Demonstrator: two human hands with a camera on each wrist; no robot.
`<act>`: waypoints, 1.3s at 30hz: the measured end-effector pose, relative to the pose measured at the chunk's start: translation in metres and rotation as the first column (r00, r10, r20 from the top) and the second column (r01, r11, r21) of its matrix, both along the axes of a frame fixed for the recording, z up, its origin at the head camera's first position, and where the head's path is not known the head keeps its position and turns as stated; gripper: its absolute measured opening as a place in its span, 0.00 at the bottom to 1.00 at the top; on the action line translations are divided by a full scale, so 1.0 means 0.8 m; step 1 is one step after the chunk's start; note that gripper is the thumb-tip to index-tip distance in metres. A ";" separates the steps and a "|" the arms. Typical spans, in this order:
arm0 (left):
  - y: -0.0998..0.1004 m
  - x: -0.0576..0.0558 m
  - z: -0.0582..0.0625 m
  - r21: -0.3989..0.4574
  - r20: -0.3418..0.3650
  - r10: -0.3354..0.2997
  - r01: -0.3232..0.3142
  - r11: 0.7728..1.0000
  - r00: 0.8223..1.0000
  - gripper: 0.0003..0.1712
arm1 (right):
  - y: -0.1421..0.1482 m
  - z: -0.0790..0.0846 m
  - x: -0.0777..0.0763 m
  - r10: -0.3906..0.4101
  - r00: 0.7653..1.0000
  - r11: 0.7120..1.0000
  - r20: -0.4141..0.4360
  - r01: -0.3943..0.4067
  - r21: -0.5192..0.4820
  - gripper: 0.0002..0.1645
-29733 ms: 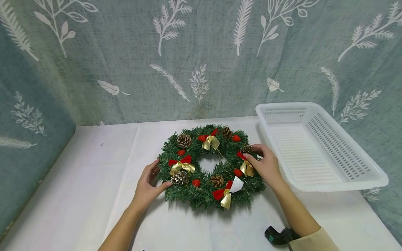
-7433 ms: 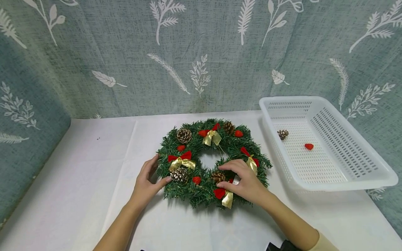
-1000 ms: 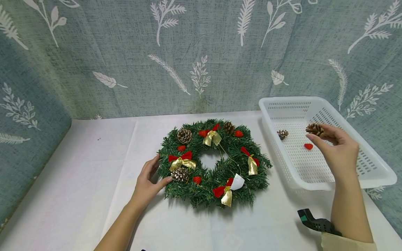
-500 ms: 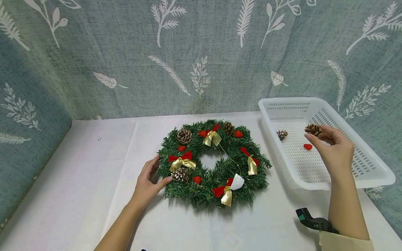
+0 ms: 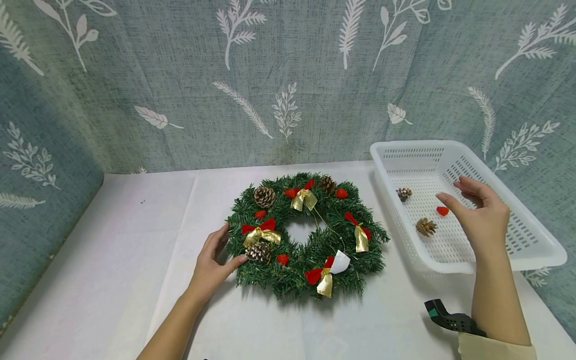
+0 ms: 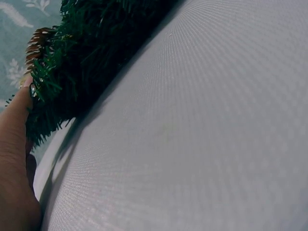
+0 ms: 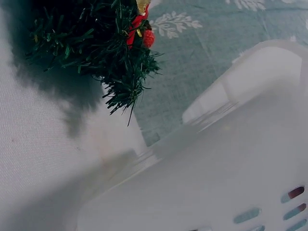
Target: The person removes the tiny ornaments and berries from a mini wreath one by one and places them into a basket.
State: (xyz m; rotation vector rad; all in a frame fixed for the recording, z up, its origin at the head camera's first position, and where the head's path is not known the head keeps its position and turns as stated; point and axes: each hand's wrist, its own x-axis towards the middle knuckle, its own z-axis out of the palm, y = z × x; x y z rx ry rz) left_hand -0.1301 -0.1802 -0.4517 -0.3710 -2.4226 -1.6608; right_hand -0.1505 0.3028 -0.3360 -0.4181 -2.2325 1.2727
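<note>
Wreath (image 5: 281,282), one, green: laid on the white surface (image 5: 112,280).

Bows (image 5: 261,235), four, red and gold: set at the wreath's far, left, right and near parts; a pale loop is shown on the near one.

Fixed cones (image 5: 264,197), three: set at the wreath's far left, far right and near left, the last tipped with white.

Fixed berries (image 5: 282,259), four, red: two set along the wreath's far part, two down its left half.

Left hand (image 5: 210,265): placed at the wreath's left edge, which is held between thumb and fingers; the thumb is laid just beside the white-tipped cone.

Basket (image 5: 443,267), white, slotted: stood near the wreath, to its right.

Loose cones (image 5: 426,227), two, and loose berry (image 5: 443,210), one, red: contained in the basket, right of the wreath, all lying apart.

Right hand (image 5: 485,220): held over the basket, right of the wreath; fingers released, thumb and fingertips parted. A black device (image 5: 454,321) is worn at its wrist, by a beige sleeve (image 5: 497,347).

Leaf-patterned cloth (image 5: 180,135), grey-green: hung behind the wreath.
</note>
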 end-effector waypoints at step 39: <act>-0.001 0.000 -0.005 -0.013 -0.009 -0.005 0.005 1.000 1.000 0.47 | -0.086 0.006 0.013 0.422 0.797 0.905 -0.432 -0.400 0.145 0.29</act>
